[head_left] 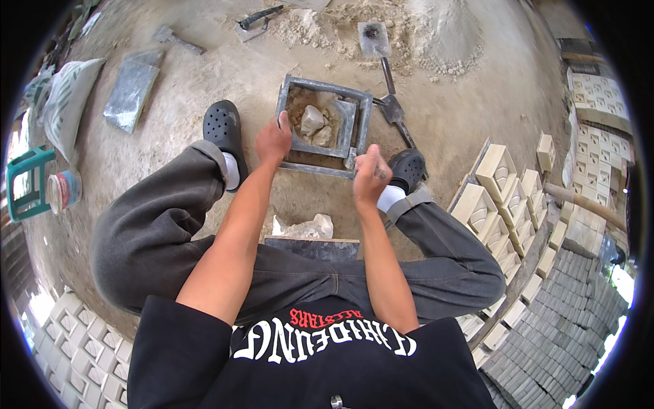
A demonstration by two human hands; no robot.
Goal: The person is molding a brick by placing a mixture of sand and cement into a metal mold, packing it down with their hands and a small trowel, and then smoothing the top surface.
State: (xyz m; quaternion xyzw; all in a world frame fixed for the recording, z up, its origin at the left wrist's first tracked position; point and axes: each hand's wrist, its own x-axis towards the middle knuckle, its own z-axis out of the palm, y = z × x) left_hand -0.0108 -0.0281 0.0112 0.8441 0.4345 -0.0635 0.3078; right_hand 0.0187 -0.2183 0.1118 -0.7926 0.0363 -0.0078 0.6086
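On the ground between my feet lies a square grey metal mould frame. A smaller inner metal frame sits inside it, around a pale lump and loose crumbly material. My left hand is closed on the frame's left side, its thumb along the rim. At the near right corner, my right hand is closed against the frame; its fingertips are partly hidden. A metal tool with a long bar and a square plate lies beyond the frame's right side.
Pale powder is heaped at the far right. A flat metal plate, a hammer-like tool, a white sack and a green stool are at left. Patterned cast blocks stand at right. A clear plastic bag lies nearer me.
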